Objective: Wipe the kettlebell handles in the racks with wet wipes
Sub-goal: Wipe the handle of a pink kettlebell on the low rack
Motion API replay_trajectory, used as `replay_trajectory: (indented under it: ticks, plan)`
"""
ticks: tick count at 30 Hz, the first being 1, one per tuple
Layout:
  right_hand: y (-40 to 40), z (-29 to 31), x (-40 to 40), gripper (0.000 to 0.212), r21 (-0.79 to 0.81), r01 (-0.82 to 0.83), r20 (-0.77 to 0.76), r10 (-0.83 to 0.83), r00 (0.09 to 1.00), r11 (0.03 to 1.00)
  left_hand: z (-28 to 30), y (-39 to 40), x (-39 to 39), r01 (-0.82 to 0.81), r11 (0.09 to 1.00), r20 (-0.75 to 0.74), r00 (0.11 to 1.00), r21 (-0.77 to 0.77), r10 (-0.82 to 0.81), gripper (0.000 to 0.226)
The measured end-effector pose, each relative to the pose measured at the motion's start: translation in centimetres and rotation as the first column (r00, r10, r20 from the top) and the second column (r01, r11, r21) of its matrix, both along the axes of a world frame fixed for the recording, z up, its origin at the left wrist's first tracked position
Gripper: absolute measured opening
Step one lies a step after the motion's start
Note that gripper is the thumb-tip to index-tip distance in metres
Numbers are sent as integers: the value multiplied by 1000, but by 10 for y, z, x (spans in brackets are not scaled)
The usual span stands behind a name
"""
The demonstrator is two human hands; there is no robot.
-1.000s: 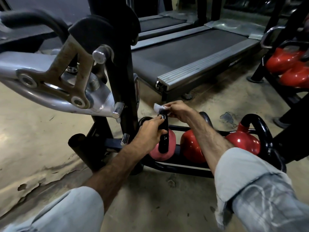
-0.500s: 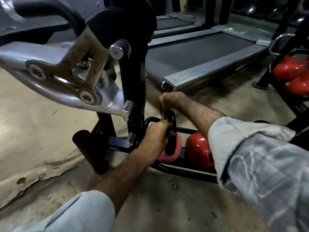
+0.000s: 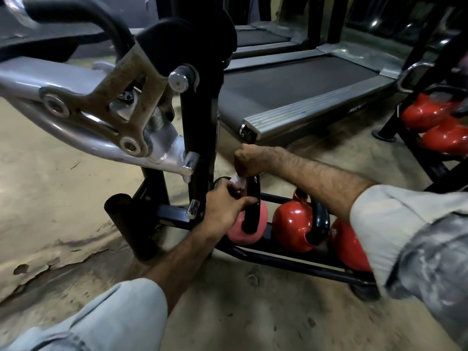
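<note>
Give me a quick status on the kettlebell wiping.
Left hand grips pink kettlebell's handle. Right hand pinches wet wipe at handle top. Nothing blocking.

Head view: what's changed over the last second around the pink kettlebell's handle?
The wet wipe, at the handle's top a second ago, now sits lower between both hands. Right hand still pinches it; left hand still grips the black handle. Pink kettlebell stays racked.

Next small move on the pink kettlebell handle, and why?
Probably draw the wet wipe down the black handle of the pink kettlebell. The right hand pinches the wipe at the handle's top while the left hand steadies it lower down.
</note>
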State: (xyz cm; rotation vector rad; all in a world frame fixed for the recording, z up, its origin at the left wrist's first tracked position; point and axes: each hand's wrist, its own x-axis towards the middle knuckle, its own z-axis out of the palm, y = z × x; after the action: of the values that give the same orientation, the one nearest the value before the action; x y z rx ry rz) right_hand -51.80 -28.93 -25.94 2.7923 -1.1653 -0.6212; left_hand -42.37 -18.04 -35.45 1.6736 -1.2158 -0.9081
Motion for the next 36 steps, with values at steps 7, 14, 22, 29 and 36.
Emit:
replay_trajectory:
  ticks: [7,14,22,29,36]
  plan:
    - [0,-27,-22,25,193,122,472,-201,859,974,-2,-29,-1,-134,990,-337,931,45,141,28]
    - [25,-65,-50,42,541,291,778,-601,185,789,-16,-58,-5,-151,984,-322,931,94,174,4]
    - [34,-77,-55,44,559,447,709,-682,180,699,-9,-68,-20,-167,979,-249,950,114,191,21]
    - [41,-65,-60,47,586,424,665,-709,235,690,-20,-17,-18,-163,984,-393,902,68,177,42]
    - [47,-64,-60,34,581,425,686,-699,203,694,-2,-54,-23,-252,967,-253,934,30,251,27]
